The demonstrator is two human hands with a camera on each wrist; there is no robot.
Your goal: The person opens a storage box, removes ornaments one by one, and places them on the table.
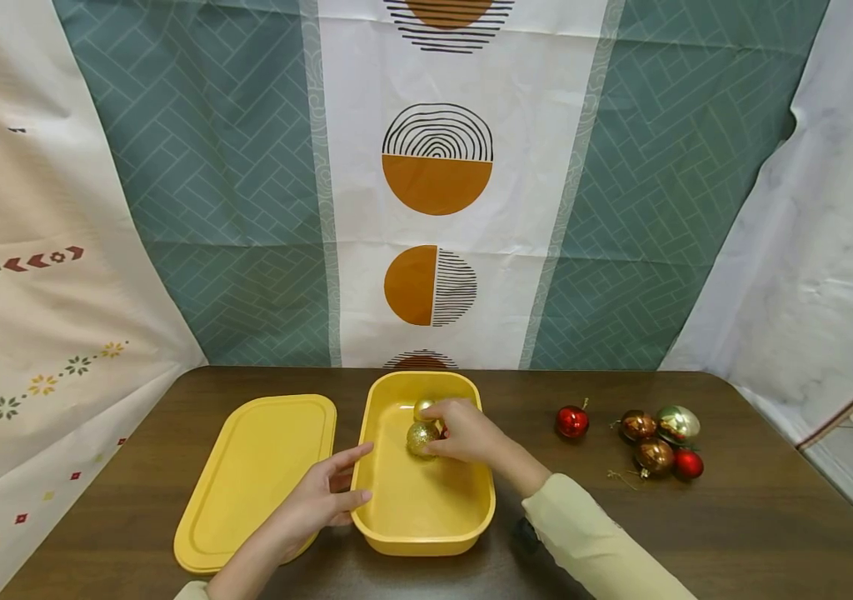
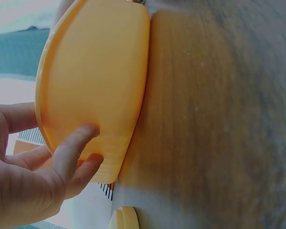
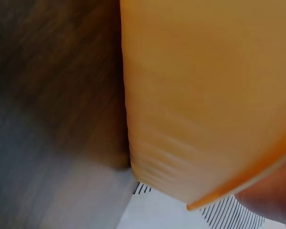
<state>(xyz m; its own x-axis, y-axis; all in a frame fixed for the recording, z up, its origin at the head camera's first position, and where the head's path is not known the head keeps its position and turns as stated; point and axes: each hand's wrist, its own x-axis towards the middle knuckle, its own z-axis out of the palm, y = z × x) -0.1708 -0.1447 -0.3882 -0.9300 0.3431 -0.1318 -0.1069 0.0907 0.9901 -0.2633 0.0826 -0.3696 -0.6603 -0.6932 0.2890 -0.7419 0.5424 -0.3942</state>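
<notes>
Left of the left hand (image 1: pixel 314 496), a yellow lid (image 1: pixel 257 471) lies flat on the table (image 1: pixel 764 525), perhaps to leave the box (image 1: pixel 424 540) uncovered. That hand, fingers spread, touches the box's side, seemingly steadying it. The right hand (image 1: pixel 469 432) reaches inside, bent over a glittery gold ball (image 1: pixel 419 437) and smaller gold ball (image 1: pixel 422 408); whether it grips either cannot be told. Under the right sleeve (image 1: pixel 599 533), a dark object (image 1: pixel 524 536) is mostly hidden. Farther right, a red ball (image 1: pixel 571 422) and clustered ornaments (image 1: pixel 655 457) sit, probably for easy reach.
</notes>
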